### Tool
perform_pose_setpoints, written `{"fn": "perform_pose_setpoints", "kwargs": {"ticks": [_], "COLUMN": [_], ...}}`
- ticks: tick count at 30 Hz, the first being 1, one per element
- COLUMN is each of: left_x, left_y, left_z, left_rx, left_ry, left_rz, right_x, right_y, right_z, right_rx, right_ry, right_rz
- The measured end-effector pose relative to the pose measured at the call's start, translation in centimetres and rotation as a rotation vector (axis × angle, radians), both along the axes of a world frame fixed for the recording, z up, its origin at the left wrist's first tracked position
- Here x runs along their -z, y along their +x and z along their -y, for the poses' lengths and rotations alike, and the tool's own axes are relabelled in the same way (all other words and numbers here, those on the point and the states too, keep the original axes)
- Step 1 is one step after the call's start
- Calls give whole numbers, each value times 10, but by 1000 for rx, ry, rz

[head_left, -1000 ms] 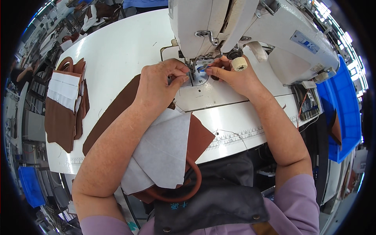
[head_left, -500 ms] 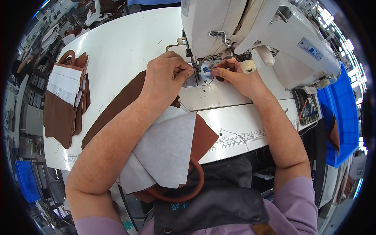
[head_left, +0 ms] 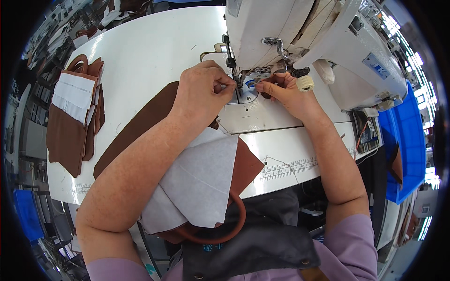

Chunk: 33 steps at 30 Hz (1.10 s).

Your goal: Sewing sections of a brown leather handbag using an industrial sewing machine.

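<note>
My left hand (head_left: 202, 92) is at the left of the needle area of a white sewing machine (head_left: 267, 33). Its thumb and forefinger are pinched; anything between them is too fine to make out. On the other side of the presser foot, my right hand (head_left: 291, 96) is closed, thumb against forefinger, beside a small blue piece (head_left: 251, 84). A dark object shows partly under those fingers, its kind unclear. Beneath my left forearm lie a long brown panel (head_left: 140, 122) and a brown piece with whitish backing (head_left: 199, 175), whose round brown handle (head_left: 241, 218) hangs over the table's front edge.
A stack of brown pieces (head_left: 70, 136) with white backing and a handle lies at the left of the white table (head_left: 154, 47). A ruler strip (head_left: 290, 169) runs along the front edge. To the right stands a blue bin (head_left: 408, 145) holding a brown piece.
The whole view has shifted slightly, the machine appearing a little farther right. Both hands keep nearly the same pose at the needle area.
</note>
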<state>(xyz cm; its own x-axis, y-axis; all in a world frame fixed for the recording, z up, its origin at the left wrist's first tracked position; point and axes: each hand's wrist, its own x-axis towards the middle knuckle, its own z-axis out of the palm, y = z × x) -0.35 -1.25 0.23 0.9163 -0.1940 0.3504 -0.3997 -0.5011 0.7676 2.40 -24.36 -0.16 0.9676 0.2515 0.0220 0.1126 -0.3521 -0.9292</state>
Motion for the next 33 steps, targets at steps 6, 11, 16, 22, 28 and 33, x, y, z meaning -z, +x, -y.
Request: {"fn": "perform_pose_setpoints", "kwargs": {"ticks": [6, 11, 16, 22, 28, 33], "left_x": [0, 1, 3, 4, 7, 7], "left_y": [-1, 0, 1, 1, 3, 3], "left_z": [2, 1, 0, 1, 1, 1], "left_rx": [-16, -30, -46, -52, -55, -69], "left_ry": [12, 37, 43, 48, 30, 29], "left_rz": [23, 50, 82, 112, 116, 132], "right_x": [1, 1, 0, 1, -1, -2], "right_y": [1, 1, -1, 1, 0, 0], "right_z": [2, 1, 1, 3, 1, 0], "right_rx": [2, 9, 2, -13, 4, 29], "right_ry": [12, 16, 13, 14, 26, -10], "right_rz": [-16, -22, 1, 8, -8, -15]}}
